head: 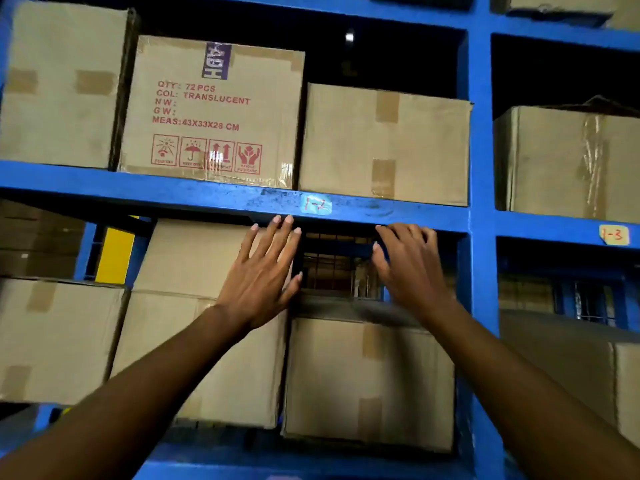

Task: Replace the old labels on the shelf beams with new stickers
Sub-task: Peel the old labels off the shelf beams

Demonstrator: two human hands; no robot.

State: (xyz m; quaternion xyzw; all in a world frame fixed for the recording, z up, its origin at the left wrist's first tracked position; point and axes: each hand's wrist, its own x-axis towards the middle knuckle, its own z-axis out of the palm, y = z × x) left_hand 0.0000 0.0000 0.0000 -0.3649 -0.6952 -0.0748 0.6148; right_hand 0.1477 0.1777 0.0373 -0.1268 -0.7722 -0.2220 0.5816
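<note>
Scuffed blue-painted metal beam (207, 197), matt cardboard boxes (384, 147), glossy tape.

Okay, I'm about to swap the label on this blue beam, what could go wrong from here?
1. The 1-2 label sits on scuffed, patchy paint on the beam; a new sticker may not bond well there.
2. Both the left hand and right hand look empty, so no replacement sticker seems ready.
3. The printed box slightly overhangs the beam; peeling nearby might nudge it.

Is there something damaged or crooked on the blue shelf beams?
Yes. The paint on the beam is scraped around the pale 1-2 label, and a corner of the orange 1-3 label is peeling.
</note>
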